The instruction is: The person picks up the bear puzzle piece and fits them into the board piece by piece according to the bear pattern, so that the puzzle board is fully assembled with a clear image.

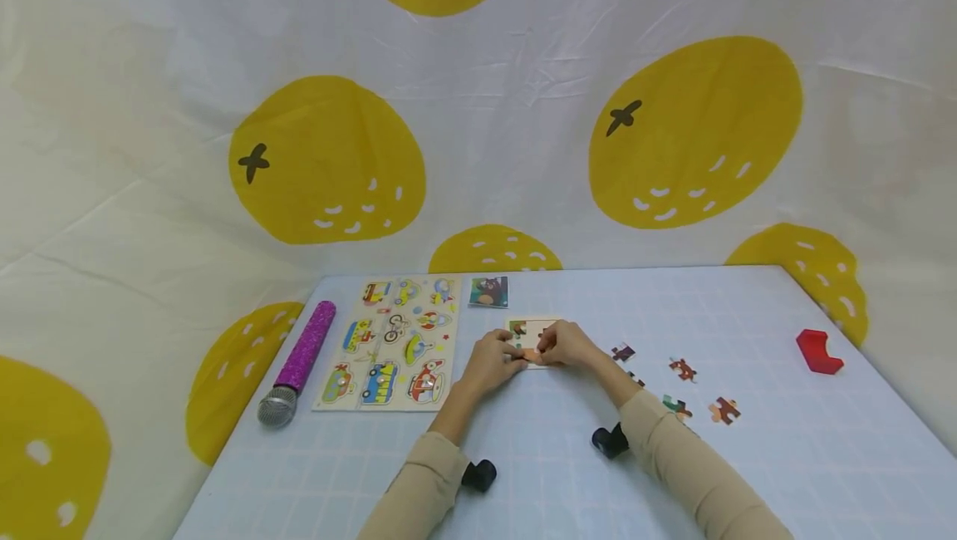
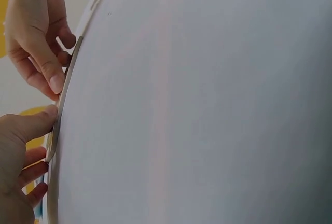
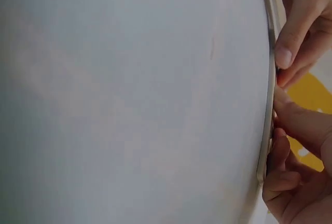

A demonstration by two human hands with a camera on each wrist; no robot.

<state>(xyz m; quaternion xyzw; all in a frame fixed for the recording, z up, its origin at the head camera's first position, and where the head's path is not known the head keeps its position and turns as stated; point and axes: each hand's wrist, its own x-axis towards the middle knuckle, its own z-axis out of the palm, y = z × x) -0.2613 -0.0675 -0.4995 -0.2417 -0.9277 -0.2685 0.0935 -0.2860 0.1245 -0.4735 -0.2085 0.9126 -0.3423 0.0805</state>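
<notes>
A small cream puzzle board lies on the table between both hands, some of its pieces in place. My left hand rests at the board's left edge, fingers spread and thumb touching it. From the right, my right hand reaches over the board with curled fingers, pinching a peach-coloured puzzle piece at its lower edge. Both wrist views show the board edge-on, with the left hand and the right hand close together. Fingers hide much of the piece.
Several loose puzzle pieces lie right of the right forearm. A large vehicle puzzle board and a purple glitter microphone lie left. Behind is a bear picture card; a red curved block sits far right.
</notes>
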